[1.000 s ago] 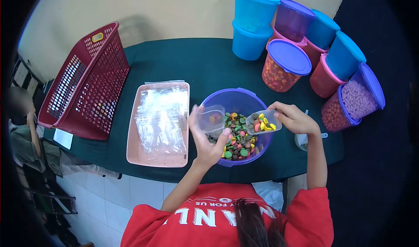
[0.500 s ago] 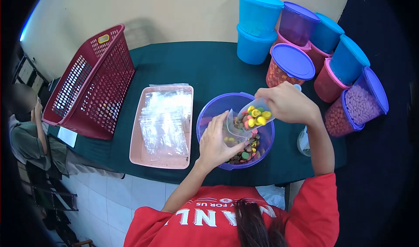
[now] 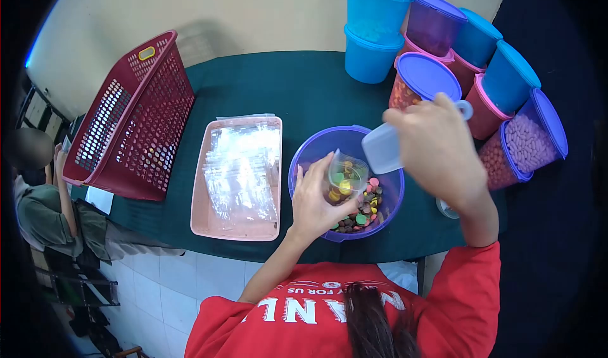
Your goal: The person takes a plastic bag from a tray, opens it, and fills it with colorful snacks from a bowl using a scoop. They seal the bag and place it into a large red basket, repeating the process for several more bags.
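My left hand (image 3: 313, 201) is closed around a clear plastic cup (image 3: 354, 163) with yellow, green and brown button-shaped candies inside. The cup is over a purple tub (image 3: 310, 150), where more coloured candies (image 3: 362, 219) lie at the bottom. My right hand (image 3: 438, 148) grips a translucent white scoop (image 3: 382, 148) by its handle, above the tub's right side. No candies show in the visible part of the scoop. Behind the right hand stands a lidded container (image 3: 403, 94) of orange-red pieces.
Left of the tub, a pink tray (image 3: 198, 215) holds clear plastic bags (image 3: 239, 181). A maroon basket (image 3: 149, 130) stands farther left. Stacked blue containers (image 3: 373, 19) and a tub of pale pink pieces (image 3: 527, 143) are at the right. A person (image 3: 44, 209) sits at far left.
My right hand has lifted the scoop up and right, away from the cup. The candies seen in the scoop are gone from it, and the cup looks fuller.
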Tool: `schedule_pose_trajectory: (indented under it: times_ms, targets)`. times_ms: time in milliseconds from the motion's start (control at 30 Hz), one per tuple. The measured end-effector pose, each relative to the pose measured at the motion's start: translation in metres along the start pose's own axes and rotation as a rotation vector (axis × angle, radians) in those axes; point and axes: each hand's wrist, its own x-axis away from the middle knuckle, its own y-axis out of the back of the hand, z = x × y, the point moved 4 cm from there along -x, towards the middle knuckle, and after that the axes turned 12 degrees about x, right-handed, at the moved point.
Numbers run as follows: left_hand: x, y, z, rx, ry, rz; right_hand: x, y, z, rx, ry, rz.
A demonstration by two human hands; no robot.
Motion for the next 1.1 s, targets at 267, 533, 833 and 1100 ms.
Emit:
schedule_pose_trajectory:
  times_ms: [267,533,833,1100]
  targets:
    - [0.021,0.042,0.005,0.717,-0.203,-0.332,0.028,-0.099,0.023,-0.109,0.214,0.56]
    - [0.067,0.096,-0.012,0.853,-0.066,-0.263,0.001,-0.152,0.061,0.018,0.201,0.359]
    - [0.112,0.041,0.005,1.187,0.281,-0.224,-0.011,-0.168,0.065,-0.201,0.456,0.742]
    - [0.112,0.031,-0.002,1.223,0.241,-0.19,-0.008,-0.181,0.071,-0.419,0.652,0.827]
